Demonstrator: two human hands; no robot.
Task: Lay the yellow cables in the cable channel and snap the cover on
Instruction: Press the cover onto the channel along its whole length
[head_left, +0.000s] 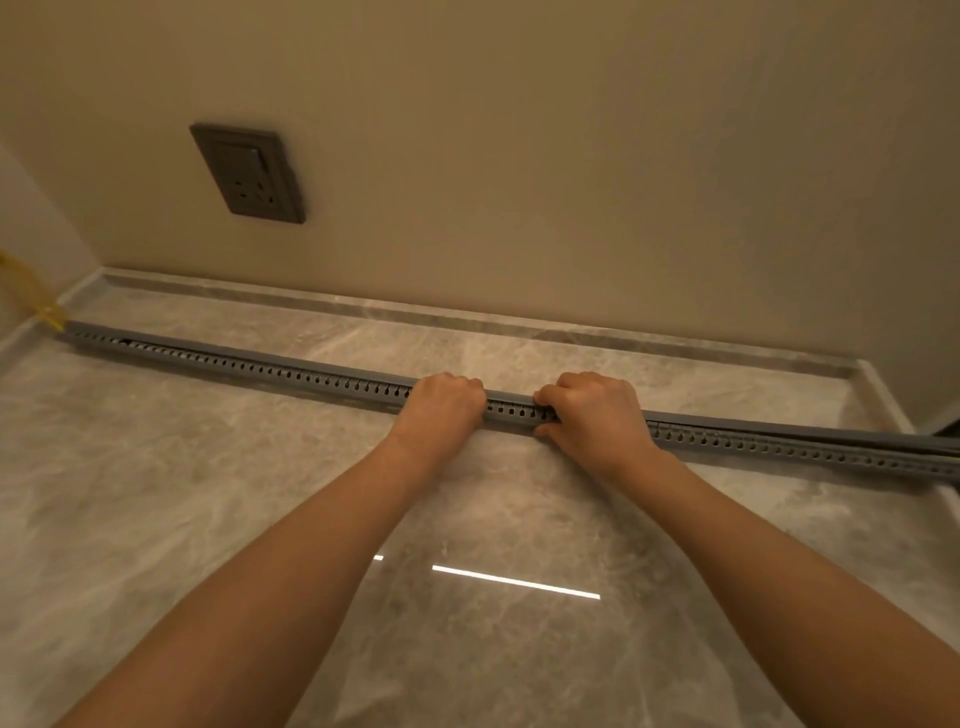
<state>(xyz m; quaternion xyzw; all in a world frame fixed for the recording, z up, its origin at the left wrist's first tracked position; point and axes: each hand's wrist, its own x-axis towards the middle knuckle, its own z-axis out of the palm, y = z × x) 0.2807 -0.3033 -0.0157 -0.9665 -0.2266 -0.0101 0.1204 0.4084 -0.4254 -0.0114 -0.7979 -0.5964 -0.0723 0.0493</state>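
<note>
A long grey slotted cable channel (270, 370) lies across the marble floor, from the far left corner to the right edge of the view. Its grey cover (511, 399) sits on top along the left and middle stretch; at the right end the cover (883, 441) stands raised off the channel. My left hand (444, 402) is curled over the channel and cover near the middle. My right hand (592, 410) grips them just to its right, thumb on the near side. Yellow cables (31, 291) emerge from the channel's left end and run up the left wall. Cables inside the channel are hidden.
A beige wall with a dark socket plate (249, 174) stands behind the channel. A marble skirting (467, 317) runs along the wall's foot. The glossy marble floor (208, 493) stretches toward me, with a bright light reflection (514, 582) between my forearms.
</note>
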